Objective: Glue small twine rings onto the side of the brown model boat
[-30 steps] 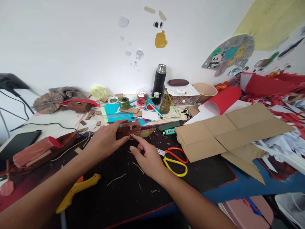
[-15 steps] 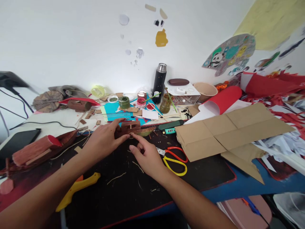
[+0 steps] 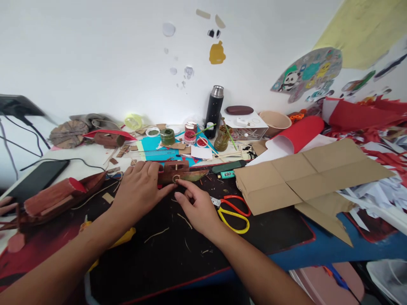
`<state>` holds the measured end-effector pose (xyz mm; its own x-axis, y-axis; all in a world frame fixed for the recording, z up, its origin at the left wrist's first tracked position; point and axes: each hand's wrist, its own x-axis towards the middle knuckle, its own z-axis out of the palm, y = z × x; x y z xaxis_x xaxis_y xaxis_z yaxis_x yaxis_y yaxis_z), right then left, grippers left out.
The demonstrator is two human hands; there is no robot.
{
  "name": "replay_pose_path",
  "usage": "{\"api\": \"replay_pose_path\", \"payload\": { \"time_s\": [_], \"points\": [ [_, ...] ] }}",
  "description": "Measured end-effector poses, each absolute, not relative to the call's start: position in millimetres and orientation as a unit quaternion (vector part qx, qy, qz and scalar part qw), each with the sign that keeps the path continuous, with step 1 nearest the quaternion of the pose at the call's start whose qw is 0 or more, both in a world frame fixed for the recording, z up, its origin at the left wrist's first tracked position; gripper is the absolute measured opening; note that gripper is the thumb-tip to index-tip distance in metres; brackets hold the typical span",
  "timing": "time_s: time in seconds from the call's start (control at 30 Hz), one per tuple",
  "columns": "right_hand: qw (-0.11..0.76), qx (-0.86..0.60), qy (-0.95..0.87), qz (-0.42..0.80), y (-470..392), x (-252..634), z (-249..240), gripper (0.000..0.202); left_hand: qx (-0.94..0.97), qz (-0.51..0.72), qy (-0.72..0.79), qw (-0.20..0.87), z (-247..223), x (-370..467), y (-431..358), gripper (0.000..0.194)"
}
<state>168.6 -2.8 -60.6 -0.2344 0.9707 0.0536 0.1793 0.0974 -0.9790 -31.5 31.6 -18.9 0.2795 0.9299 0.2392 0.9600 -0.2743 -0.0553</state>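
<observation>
My left hand [image 3: 138,186] is closed around the left end of a small brown model boat [image 3: 181,174], the thumb along its lower side. The boat has a raised cabin and a greenish pointed end. A small cord ring [image 3: 176,179] lies against its near side. My right hand [image 3: 199,205] touches that ring with a stretched index fingertip; the thumb stands apart and the other fingers curl. Scissors [image 3: 235,216] with red and yellow handles lie beside my right hand. Below my left forearm, a yellow-handled tool, apparently a glue gun [image 3: 124,238], is partly hidden.
A larger reddish model boat [image 3: 57,199] lies left, near a phone [image 3: 40,180] and another person's hand [image 3: 6,206]. Paint jars [image 3: 167,137] and a black flask [image 3: 214,108] stand behind. Cardboard [image 3: 305,173] and paper scraps [image 3: 375,186] cover the right.
My left fingers have come down over the boat's left end, and the cord ring shows more clearly. Another person's hand has appeared at the left edge. The view has shifted slightly.
</observation>
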Motion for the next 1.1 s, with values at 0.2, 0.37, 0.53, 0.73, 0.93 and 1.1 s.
{"api": "replay_pose_path", "payload": {
  "time_s": [0.2,0.37,0.53,0.73,0.93,1.1],
  "points": [
    [0.440,-0.473,-0.600,0.472,-2.0,173.0,-56.7,0.045,-0.794,-0.091,-0.597,0.069,-17.7,-30.6,33.1,0.041],
    [0.436,-0.487,-0.618,0.437,6.6,180.2,-47.2,0.045,-0.788,-0.090,-0.606,0.055,-17.6,-33.0,35.0,0.041],
    [0.400,-0.509,-0.670,0.363,22.2,191.0,-31.0,0.043,-0.794,-0.078,-0.601,0.045,-18.9,-36.7,36.4,0.037],
    [0.382,-0.534,-0.713,0.248,34.6,195.4,-30.0,0.037,-0.798,-0.077,-0.596,0.043,-21.8,-39.6,36.8,0.036],
    [0.368,-0.489,-0.783,0.109,42.5,199.1,-34.5,0.040,-0.800,-0.087,-0.593,0.038,-20.8,-39.7,36.7,0.035],
    [0.306,-0.497,-0.810,0.056,47.6,197.8,-33.7,0.049,-0.801,-0.086,-0.591,0.038,-20.2,-39.7,37.6,0.036]
  ]
}}
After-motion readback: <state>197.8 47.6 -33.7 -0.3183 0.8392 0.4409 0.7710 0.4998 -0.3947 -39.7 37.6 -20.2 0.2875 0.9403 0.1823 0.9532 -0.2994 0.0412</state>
